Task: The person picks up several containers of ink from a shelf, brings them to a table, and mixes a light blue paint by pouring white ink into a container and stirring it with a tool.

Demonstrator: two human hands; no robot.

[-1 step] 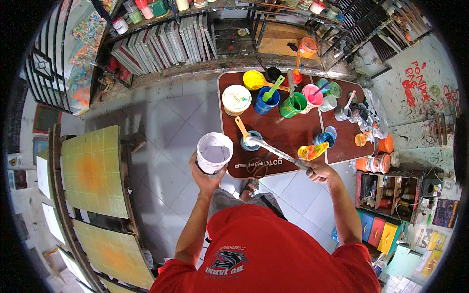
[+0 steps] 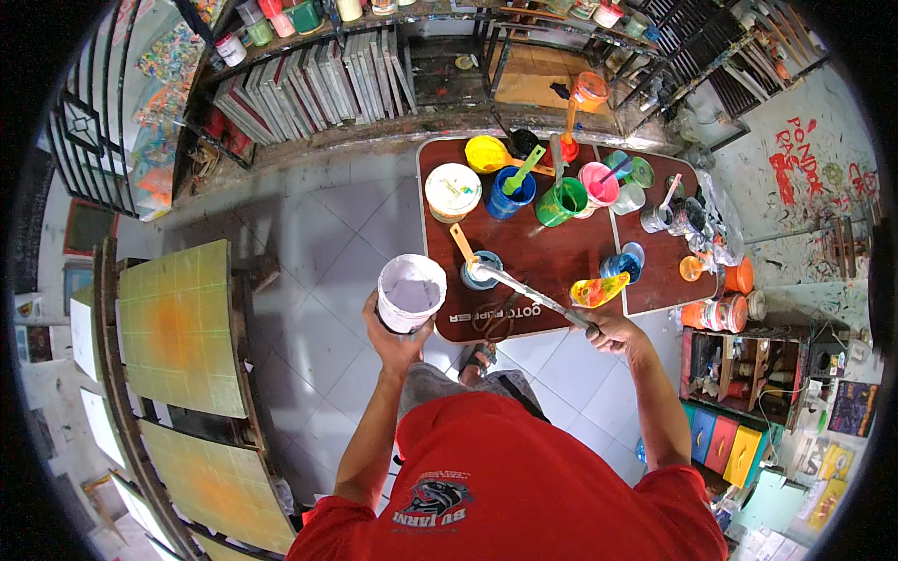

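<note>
In my left hand is a whitish tub, its inside coated with pale lilac-grey paint. The fingers wrap round its lower side, left of the table. My right hand grips the dark end of a long stirring stick. White paint coats the stick's far end, which lies over a small blue-grey paint cup near the table's front left. Whether the tip touches the cup or the paint in it, I cannot tell. An orange-yellow handle leans out of that same cup.
On the dark red table stand a white lidded tub, a blue tub, a green tub and a pink one. A yellow-stained container lies near my right hand. Yellowish panels rest on a rack at left.
</note>
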